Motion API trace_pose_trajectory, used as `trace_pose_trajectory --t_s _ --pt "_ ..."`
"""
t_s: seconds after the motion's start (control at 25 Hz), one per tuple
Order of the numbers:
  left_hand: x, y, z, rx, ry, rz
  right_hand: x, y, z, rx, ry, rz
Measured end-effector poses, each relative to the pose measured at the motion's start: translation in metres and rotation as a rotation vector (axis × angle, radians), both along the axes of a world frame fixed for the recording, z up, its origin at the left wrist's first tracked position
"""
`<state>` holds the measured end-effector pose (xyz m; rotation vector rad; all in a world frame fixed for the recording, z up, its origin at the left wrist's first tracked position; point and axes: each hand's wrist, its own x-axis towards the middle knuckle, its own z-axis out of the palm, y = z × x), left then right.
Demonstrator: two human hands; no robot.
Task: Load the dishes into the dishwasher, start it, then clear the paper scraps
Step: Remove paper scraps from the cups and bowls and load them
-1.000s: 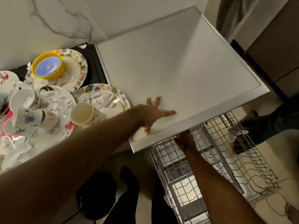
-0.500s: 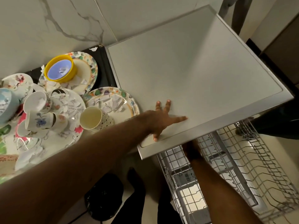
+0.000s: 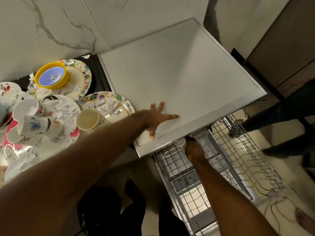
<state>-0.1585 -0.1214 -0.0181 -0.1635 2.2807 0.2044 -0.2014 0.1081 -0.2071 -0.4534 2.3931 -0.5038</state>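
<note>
My left hand (image 3: pixel 156 120) lies flat with fingers spread on the grey top of the dishwasher (image 3: pixel 179 79), near its front left corner. My right hand (image 3: pixel 194 149) reaches under the top's front edge at the pulled-out wire rack (image 3: pixel 238 159); its fingers are hidden. The rack holds no dishes that I can see. On the counter to the left stand floral plates (image 3: pixel 109 106) strewn with paper scraps (image 3: pixel 68 109), a cream cup (image 3: pixel 88 119) on its side, white mugs (image 3: pixel 29 116) and a yellow bowl (image 3: pixel 52 76).
Another person's legs (image 3: pixel 281 116) stand on the floor right of the rack. A dark object (image 3: pixel 98 206) sits on the floor below the counter, beside my legs. A marble wall (image 3: pixel 51 23) backs the counter.
The view has shifted right and down, so the dishwasher top sits further right in frame. My left hand stays flat on the top; my right hand remains under the front edge.
</note>
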Motion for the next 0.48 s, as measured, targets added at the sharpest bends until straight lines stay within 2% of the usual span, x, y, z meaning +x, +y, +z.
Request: trace_pose_trajectory --t_s 0.08,0.16,0.28,0.48 --pt "0.002 -0.001 0.002 0.006 0.015 0.013 0.005 0.009 0.034 0.041 0.026 0.041" --pt "0.009 0.0 0.005 0.013 0.03 0.024 0.01 0.022 0.067 0.081 0.143 0.129" --pt "0.031 0.01 0.001 0.015 0.126 0.086 0.022 0.032 0.111 -0.035 0.302 0.17" --pt "0.096 0.055 -0.005 0.001 0.387 0.114 0.032 0.019 0.159 -0.177 0.387 0.259"
